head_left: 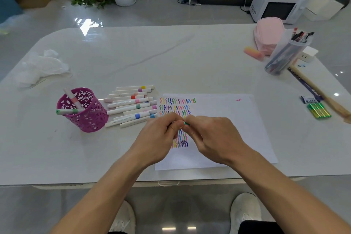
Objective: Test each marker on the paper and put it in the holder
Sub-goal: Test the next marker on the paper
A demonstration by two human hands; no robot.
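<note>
1. I have both hands low over the paper (237, 129). The left hand (161, 135) and the right hand (210, 138) meet, fingers (171, 119) curled and pinching a green marker (186, 123). Only a small green bit of it shows between them.
2. I cannot tell whether the cap is coming off or going on. Either way, I judge a straight pull or push along the barrel is best, with no twisting.
3. I keep the grip above the sheet, so a slip marks paper and not the counter (133, 53).
4. To test, I aim at the bare area beside the squiggle rows (177, 106).
5. The purple holder (85, 118) stands to the left, past the loose markers (131, 104). I plan to lift over that row rather than sweep through it.
</note>
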